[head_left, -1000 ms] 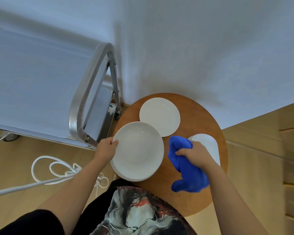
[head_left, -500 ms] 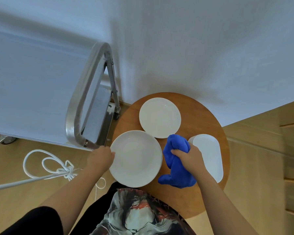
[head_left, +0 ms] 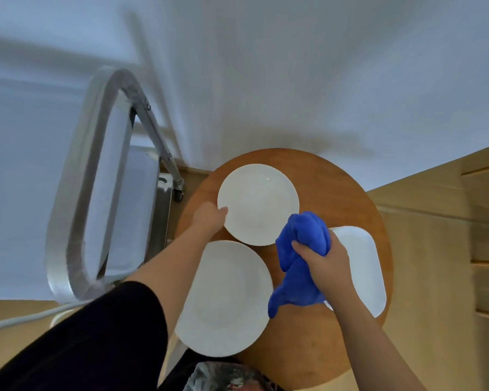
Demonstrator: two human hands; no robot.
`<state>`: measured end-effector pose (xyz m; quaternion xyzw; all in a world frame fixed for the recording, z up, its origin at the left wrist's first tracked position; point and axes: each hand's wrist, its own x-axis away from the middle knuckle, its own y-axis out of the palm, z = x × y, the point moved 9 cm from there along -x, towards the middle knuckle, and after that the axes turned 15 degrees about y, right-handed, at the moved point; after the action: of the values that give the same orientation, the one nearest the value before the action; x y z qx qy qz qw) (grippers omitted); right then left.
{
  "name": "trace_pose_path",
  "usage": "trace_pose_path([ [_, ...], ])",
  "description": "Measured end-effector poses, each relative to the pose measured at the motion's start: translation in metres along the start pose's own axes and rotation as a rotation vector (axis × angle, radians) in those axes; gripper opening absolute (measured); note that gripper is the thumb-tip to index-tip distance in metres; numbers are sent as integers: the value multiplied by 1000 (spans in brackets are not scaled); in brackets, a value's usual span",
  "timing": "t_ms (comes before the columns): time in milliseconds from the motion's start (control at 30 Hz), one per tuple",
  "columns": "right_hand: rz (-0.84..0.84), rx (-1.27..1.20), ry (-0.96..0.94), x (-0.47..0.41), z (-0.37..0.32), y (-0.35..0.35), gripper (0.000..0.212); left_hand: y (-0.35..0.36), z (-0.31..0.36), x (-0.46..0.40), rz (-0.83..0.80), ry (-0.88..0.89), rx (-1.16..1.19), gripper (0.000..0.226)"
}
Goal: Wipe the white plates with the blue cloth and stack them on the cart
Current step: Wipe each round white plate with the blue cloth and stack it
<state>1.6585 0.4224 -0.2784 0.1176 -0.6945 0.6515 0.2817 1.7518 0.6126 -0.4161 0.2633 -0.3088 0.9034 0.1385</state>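
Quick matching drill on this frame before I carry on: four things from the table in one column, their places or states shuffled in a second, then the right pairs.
1. far round plate
2. near round plate
3. rounded oblong plate
4. blue cloth

A. bunched in the right hand
B. overhangs the round wooden table at its near edge
C. left hand at its left rim
D. partly hidden behind the right hand

Pairs: 1-C, 2-B, 3-D, 4-A

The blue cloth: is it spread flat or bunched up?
Bunched up. The right hand grips the cloth in a wad above the table, with loose ends hanging below the fist.
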Motion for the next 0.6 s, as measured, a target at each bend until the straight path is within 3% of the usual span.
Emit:
trace_pose_path([
  [133, 34, -130, 13, -10, 8, -4, 83, 15, -17, -13, 32, -124, 125, 30],
  [267, 50, -221, 27, -14, 8, -10, 89, 1, 5, -19, 62, 84, -259, 22],
  [400, -19, -219, 114, -8, 14, -2, 89, 3, 27, -18, -53, 195, -484, 20],
  [533, 87, -101, 119, -5, 17, -5, 88, -3, 35, -17, 20, 127, -369, 31],
  [600, 58, -98, 132, -3, 21, -3, 89, -6, 35, -17, 58, 104, -266, 35],
])
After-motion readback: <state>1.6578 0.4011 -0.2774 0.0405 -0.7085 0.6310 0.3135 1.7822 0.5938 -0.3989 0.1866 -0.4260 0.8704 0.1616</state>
